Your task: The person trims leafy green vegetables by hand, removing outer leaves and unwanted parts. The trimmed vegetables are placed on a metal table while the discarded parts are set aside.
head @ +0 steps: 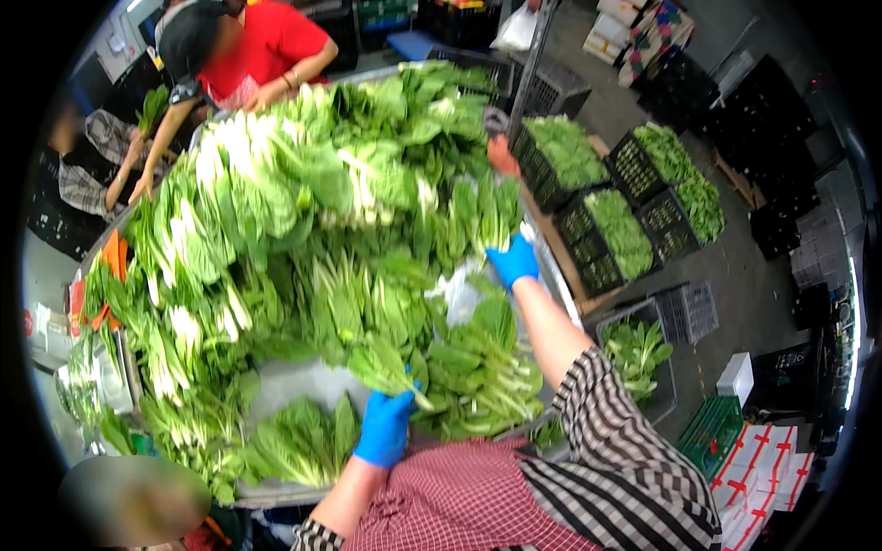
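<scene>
My left hand (384, 425), in a blue glove, holds a small leafy green (381, 364) by its pale stem, just in front of my apron. Farther forward, at the table's right edge, my right hand (515, 263), also gloved in blue, touches the stem ends of a bunch of greens (493, 213). Whether its fingers grip them is hard to see. Loose greens (482, 375) lie fanned out between my two hands. Left of my left hand rests another small pile of greens (303, 437). A large heap of pale-stemmed leafy greens (275, 179) covers the far part of the metal table (300, 386).
Black crates (589, 244) full of greens stand on the floor to the right, by a grey crate (668, 392) with more greens. A metal post (534, 65) rises at the table's far right. Co-workers stand at the far left, one in a red shirt (282, 41).
</scene>
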A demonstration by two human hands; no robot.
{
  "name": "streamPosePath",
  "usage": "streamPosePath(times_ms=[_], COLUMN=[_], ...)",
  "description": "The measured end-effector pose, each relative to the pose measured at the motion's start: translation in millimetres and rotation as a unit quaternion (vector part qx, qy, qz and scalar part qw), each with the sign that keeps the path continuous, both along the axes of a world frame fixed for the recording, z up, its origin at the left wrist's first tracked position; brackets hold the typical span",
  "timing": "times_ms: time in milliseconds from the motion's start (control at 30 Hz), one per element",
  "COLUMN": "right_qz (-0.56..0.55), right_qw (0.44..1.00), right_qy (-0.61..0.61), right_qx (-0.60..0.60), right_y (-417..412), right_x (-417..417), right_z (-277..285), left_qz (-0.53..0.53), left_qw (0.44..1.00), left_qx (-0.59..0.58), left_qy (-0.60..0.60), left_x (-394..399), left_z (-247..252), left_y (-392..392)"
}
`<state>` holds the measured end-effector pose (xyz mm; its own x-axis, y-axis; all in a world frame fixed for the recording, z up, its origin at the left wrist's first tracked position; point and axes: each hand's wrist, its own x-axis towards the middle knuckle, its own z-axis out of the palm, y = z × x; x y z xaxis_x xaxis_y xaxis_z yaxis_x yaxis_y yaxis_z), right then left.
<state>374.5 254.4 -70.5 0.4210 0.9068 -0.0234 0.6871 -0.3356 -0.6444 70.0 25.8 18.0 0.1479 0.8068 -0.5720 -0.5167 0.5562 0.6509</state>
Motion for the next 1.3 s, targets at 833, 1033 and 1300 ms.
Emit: streamPosePath(times_ms=[833, 1033, 1300], right_qz=[-0.024, 0.074, 0.150], right_qw=[0.900, 0.862, 0.813], right_qy=[0.431, 0.501, 0.555], right_qx=[0.057, -0.020, -0.090], right_y=[-123.9, -149.1, -177.6], right_x=[-8.7, -56.6, -100.4], right_z=[64.7, 93.7, 115.9], left_qz=[-0.011, 0.008, 0.059], left_qw=[0.999, 0.999, 0.997], left_qx=[0.014, 0.019, 0.034], left_qy=[-0.045, -0.028, -0.035], left_x=[2.3, 2.4, 0.8], left_z=[4.3, 5.7, 11.4], left_y=[-4.8, -8.2, -10.6])
